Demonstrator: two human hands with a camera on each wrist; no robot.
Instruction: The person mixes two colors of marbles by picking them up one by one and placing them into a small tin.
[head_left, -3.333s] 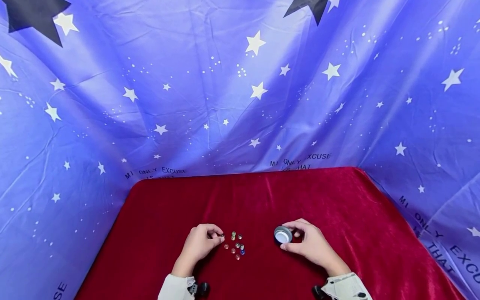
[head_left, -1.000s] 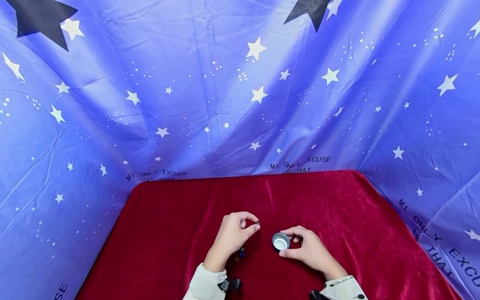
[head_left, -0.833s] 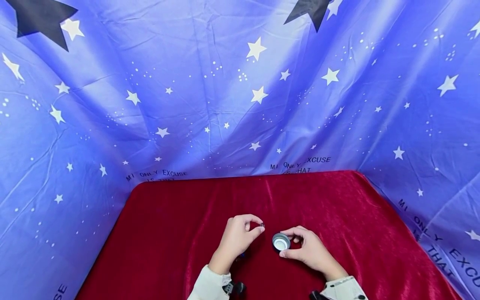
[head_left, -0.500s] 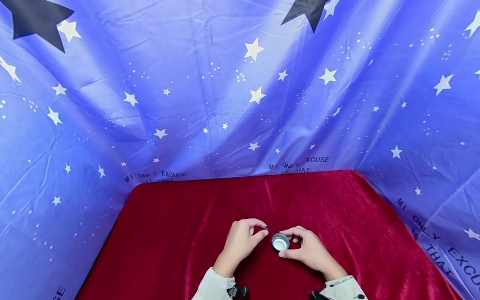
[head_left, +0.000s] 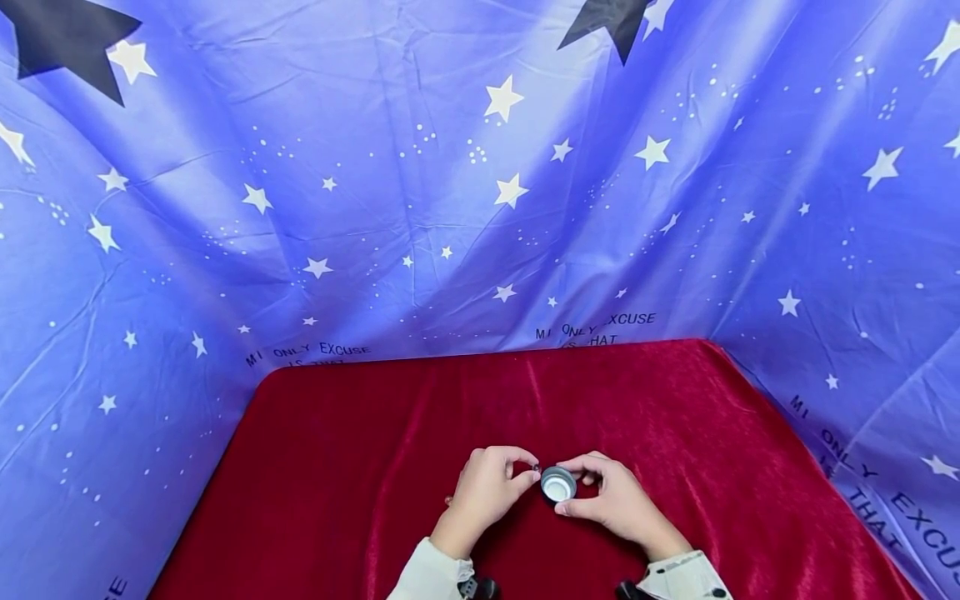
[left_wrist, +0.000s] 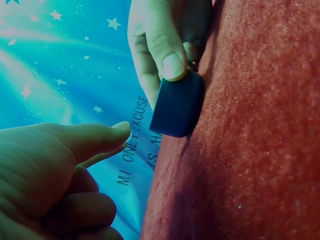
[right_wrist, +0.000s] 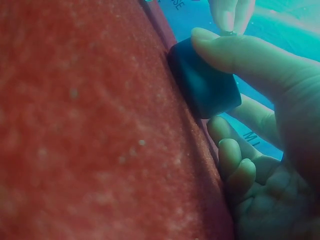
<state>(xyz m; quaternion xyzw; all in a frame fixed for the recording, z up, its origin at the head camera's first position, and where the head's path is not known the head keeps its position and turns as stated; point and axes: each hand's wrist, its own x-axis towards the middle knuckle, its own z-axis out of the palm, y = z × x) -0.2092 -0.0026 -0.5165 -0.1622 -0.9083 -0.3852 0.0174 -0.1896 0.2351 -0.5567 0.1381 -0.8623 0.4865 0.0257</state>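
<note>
A small round metal cup [head_left: 558,484] with a white inside stands on the red cloth, and my right hand [head_left: 572,493] holds it between thumb and forefinger. My left hand [head_left: 534,469] pinches a tiny dark bead [head_left: 536,468] right at the cup's left rim. In the left wrist view the cup [left_wrist: 177,105] shows from the side, with a right-hand finger [left_wrist: 165,50] on its top edge and my left hand [left_wrist: 122,136] just short of it. The right wrist view has the cup [right_wrist: 205,85] under my thumb [right_wrist: 235,55], with the left fingertips [right_wrist: 230,15] above it. The other loose beads are hidden behind my left hand.
A red velvet cloth [head_left: 360,433] covers the table, whose far edge and rounded corners show. A blue star-printed backdrop [head_left: 375,208] hangs close behind and wraps round both sides. Pale sleeve cuffs [head_left: 431,575] sit at the bottom edge.
My left hand has carried the pinched bead rightward from the bead cluster to the cup's rim. The right hand has kept its hold on the cup and drifted slightly left.
</note>
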